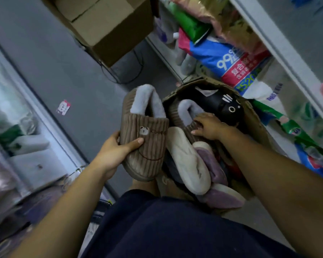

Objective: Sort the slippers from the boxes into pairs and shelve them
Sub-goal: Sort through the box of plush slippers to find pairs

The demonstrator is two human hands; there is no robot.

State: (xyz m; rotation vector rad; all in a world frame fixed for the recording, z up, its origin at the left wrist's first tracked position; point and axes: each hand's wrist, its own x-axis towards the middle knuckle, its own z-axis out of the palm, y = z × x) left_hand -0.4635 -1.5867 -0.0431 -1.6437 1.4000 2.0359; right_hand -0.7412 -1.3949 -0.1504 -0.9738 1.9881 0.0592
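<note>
While left hand (113,152) grips brown slipper (151,148), right hand (209,128) clasps second slipper (184,111).

Dim, bluish light is falling evenly with soft shadows, while wide-angle distortion is bending the long white shelf rail (281,53) and blur is smearing the left edge.

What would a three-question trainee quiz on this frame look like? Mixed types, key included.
1. True or false: the left hand grips a brown corduroy bear-patch slipper outside the cardboard box.
2. Which slipper in the box does the right hand touch? A) cream slipper B) matching brown corduroy slipper C) purple slipper
3. Fill in: the black slipper in the box bears a ____ face.
Key: 1 true; 2 B; 3 cat.
</note>
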